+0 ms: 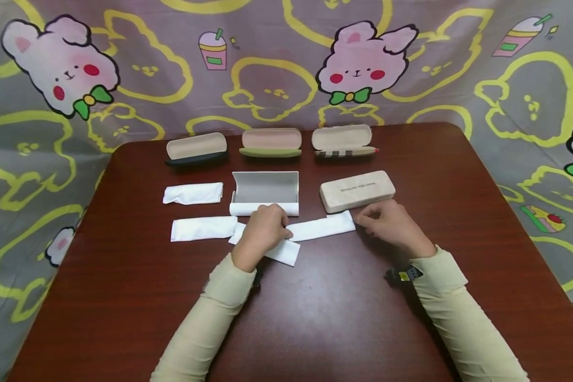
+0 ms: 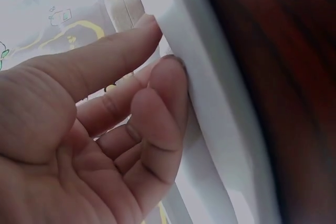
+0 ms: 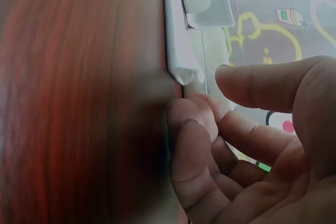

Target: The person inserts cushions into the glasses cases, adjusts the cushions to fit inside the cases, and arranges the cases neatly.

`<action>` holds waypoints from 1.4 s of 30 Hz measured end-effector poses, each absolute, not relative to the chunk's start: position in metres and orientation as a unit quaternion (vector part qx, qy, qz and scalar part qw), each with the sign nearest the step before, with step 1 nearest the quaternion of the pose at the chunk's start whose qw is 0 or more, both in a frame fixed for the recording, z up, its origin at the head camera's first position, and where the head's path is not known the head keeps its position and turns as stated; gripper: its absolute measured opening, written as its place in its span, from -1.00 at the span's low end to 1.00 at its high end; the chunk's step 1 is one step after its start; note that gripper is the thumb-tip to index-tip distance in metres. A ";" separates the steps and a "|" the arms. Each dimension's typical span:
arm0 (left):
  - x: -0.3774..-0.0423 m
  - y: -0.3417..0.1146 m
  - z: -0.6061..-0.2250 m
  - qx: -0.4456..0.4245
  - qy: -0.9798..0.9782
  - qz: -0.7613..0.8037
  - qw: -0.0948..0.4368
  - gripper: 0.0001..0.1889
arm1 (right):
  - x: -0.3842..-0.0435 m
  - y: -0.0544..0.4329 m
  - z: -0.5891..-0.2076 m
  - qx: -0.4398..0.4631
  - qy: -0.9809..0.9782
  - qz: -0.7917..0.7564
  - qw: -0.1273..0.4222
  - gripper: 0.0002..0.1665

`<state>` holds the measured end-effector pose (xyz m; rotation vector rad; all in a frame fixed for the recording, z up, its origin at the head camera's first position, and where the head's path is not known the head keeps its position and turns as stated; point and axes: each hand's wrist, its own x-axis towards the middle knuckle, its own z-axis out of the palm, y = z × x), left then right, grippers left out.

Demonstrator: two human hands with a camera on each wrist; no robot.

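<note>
The left hand point(image 1: 265, 228), fingers curled, touches the white cloth's point(image 1: 322, 227) nine o'clock end, likely steadying it; whether pinching, I cannot tell. The right hand point(image 1: 392, 225), loosely parted, empty, hovers at three. Beyond, towards one: closed glasses case point(image 1: 358, 192).

White packets point(image 1: 322, 227), white-and-grey case point(image 1: 267, 188), red-brown table point(image 1: 344, 313), rabbit-patterned backdrop point(image 1: 277, 48)

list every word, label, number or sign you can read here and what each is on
"REFUELING FOR CHINA": small print on the closed beige glasses case, head view.
Too small to read: any marks on the black wrist-worn device with a yellow patch.
No lettering can be made out on the white packets.
</note>
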<state>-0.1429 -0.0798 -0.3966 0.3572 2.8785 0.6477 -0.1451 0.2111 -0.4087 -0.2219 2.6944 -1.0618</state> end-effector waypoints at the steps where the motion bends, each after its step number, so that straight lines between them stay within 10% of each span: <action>1: -0.143 -0.080 -0.397 0.117 0.966 0.216 0.085 -0.84 | -0.145 0.209 -0.409 -0.077 0.922 -0.361 0.118 -0.80; 42: -0.150 -0.091 -0.391 0.097 0.872 0.452 0.161 -0.86 | -0.126 0.187 -0.401 -0.072 0.915 -0.398 0.000 -0.78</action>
